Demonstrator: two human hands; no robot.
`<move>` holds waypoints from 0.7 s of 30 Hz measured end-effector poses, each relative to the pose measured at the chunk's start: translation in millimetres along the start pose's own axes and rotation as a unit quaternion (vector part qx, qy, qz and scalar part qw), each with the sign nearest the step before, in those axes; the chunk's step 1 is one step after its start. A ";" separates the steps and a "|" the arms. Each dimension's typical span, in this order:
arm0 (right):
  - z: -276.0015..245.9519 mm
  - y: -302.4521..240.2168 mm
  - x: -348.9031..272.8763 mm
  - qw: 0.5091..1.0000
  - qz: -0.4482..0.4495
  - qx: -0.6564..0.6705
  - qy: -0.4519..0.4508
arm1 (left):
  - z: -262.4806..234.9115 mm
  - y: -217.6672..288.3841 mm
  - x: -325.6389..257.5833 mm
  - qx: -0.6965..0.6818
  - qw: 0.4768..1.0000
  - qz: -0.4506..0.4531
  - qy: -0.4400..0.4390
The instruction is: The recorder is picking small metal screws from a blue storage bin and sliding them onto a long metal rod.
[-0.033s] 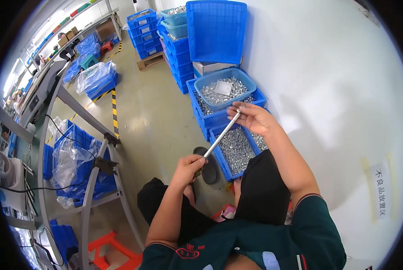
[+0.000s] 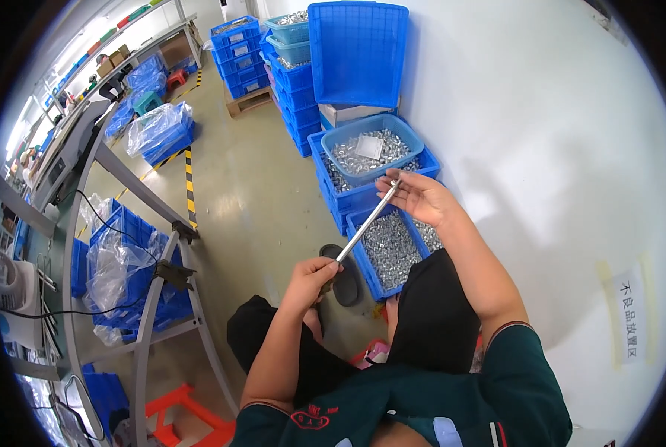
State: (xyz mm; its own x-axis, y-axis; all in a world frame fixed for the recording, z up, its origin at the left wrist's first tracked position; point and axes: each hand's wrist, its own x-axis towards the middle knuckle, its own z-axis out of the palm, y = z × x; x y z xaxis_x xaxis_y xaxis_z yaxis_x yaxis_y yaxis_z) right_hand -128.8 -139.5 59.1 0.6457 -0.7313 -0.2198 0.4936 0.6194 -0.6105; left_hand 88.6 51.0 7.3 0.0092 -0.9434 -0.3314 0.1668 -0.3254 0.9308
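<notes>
A thin, straight silver metal rod (image 2: pixel 367 225) slants between my two hands, its far end up to the right. My left hand (image 2: pixel 310 281) is closed around its near end, over my lap. Fingers of my right hand (image 2: pixel 421 197) are bent about the far end; whether a small part sits at that tip is too small to tell. Beneath the rod and right hand stands a blue crate (image 2: pixel 363 258) filled with small metal parts (image 2: pixel 392 249). Just beyond it, a light blue basket (image 2: pixel 336 138) of shiny metal pieces rests on a larger blue crate (image 2: pixel 374 195).
A blue crate (image 2: pixel 359 52) stands on edge by the white wall (image 2: pixel 496 89). Stacked blue crates (image 2: pixel 241 63) are farther back. On my left are a grey-framed workbench (image 2: pixel 148 298), plastic-covered blue crates (image 2: pixel 128 276) and an orange stool (image 2: pixel 187 410). A dark slipper (image 2: pixel 345 287) lies ahead.
My right fingers have shifted very slightly at the rod's far end. The left hand's grip looks the same.
</notes>
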 end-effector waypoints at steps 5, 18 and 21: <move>-13.0 -2.1 4.0 1.000 -0.006 0.019 0.008 | 0.1 0.4 -1.9 0.006 1.000 0.008 -0.002; -33.9 -12.3 3.3 0.985 -0.022 -0.126 0.119 | -0.3 1.2 -3.2 0.004 1.000 0.003 -0.012; -26.3 -9.8 2.0 0.989 -0.021 -0.098 0.105 | -1.1 -2.6 -1.7 0.008 1.000 0.008 -0.008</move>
State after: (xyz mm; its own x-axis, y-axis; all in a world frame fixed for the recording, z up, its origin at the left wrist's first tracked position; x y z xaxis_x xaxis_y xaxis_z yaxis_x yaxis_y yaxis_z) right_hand -147.7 -154.5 44.7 0.4817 -0.8110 -0.3320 0.3814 0.5351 -0.7538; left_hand 89.2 53.5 5.2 -0.0051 -0.9495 -0.3138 0.1511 -0.3109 0.9383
